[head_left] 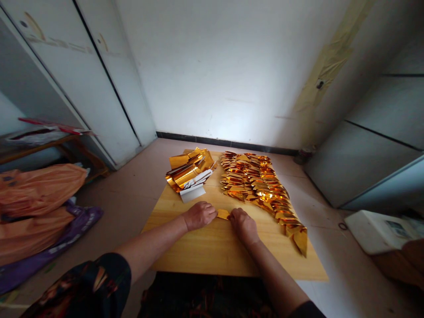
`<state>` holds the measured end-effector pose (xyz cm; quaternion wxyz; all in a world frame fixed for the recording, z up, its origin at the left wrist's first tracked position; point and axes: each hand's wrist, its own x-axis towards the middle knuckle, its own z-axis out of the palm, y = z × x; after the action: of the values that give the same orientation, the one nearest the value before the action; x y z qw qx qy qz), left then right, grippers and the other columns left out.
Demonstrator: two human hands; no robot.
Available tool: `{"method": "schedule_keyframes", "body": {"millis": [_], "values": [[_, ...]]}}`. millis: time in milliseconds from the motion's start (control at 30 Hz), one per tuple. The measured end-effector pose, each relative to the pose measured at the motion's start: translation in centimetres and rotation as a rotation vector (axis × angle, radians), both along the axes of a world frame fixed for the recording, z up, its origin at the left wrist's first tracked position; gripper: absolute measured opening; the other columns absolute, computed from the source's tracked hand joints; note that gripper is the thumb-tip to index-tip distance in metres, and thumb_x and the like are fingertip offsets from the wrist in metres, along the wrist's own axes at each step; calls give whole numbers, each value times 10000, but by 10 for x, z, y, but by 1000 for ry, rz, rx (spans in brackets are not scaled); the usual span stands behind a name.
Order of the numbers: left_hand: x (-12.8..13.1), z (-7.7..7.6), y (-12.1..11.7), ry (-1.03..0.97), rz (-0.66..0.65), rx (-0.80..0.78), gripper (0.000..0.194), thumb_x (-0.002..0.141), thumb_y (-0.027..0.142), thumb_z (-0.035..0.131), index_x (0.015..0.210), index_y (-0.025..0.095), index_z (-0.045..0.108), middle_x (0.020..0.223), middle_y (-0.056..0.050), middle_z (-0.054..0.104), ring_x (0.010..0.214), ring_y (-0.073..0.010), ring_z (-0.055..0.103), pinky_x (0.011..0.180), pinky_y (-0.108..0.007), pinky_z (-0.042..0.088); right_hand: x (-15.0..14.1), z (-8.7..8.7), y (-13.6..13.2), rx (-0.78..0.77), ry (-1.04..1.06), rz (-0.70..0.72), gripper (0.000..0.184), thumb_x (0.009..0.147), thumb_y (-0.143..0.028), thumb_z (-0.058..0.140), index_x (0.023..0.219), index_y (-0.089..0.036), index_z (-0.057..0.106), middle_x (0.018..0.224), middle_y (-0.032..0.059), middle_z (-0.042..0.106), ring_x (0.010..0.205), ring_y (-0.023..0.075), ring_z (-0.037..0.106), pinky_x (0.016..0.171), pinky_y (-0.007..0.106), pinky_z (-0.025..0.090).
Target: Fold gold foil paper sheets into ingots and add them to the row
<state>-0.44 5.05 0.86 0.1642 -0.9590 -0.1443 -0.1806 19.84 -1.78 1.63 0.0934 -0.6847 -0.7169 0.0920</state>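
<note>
Between my two hands, low over the wooden table, is a small piece of gold foil paper (223, 214), folded into a narrow strip. My left hand (200, 215) pinches its left end with curled fingers. At the right end, my right hand (244, 224) grips it the same way. Beyond my left hand lies a loose stack of gold foil sheets (188, 174), some with the white backing (193, 193) turned up. To the right, many folded gold foil pieces (251, 179) lie overlapping in rows, trailing toward the table's right edge.
The wooden table (198, 251) stands near a white wall (218, 70). Left are pale cabinets (89, 79), an orange bag (39, 190) and a purple bag (76, 229). At right are a grey fridge-like cabinet (361, 163) and a white box (371, 232) on the floor.
</note>
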Motion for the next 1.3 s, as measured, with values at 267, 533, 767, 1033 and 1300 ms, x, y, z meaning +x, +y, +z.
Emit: {"method": "schedule_keyframes", "body": {"millis": [267, 533, 767, 1033, 1300], "values": [[4, 6, -6, 69, 72, -91, 217, 928, 206, 451, 760, 165, 582, 721, -16, 563, 711, -147, 507, 598, -289, 368, -4, 0, -4, 69, -74, 88, 117, 913, -190, 493, 903, -228, 603, 910, 24, 606, 842, 135, 577, 632, 209, 377], [3, -1, -21, 41, 177, -250, 220, 952, 188, 397, 819, 156, 569, 745, -18, 553, 692, -142, 500, 624, -275, 405, -4, 4, 0, 133, -177, 311, 162, 904, -147, 490, 832, -201, 625, 861, 36, 624, 821, 166, 524, 677, 264, 341], [-10, 1, -31, 89, 99, -199, 216, 957, 194, 379, 1100, 139, 532, 845, -52, 588, 790, -172, 515, 678, -302, 425, 4, 7, -1, 112, -241, 437, 170, 911, -177, 491, 827, -202, 637, 851, 34, 637, 829, 171, 512, 705, 303, 302], [-22, 6, -42, 87, 89, -285, 315, 909, 218, 426, 1214, 206, 504, 1056, -81, 612, 907, -195, 514, 755, -334, 410, 8, 14, -12, 108, -276, 471, 144, 917, -210, 485, 860, -203, 618, 860, 38, 641, 873, 198, 486, 724, 320, 286], [-8, 16, -46, 32, -80, -443, 333, 759, 126, 465, 1072, 171, 569, 1066, -80, 645, 973, -204, 552, 927, -377, 379, 19, 13, -19, 124, -180, 512, 182, 927, -187, 449, 1001, -219, 613, 988, 44, 645, 881, 187, 500, 744, 304, 310]]}}
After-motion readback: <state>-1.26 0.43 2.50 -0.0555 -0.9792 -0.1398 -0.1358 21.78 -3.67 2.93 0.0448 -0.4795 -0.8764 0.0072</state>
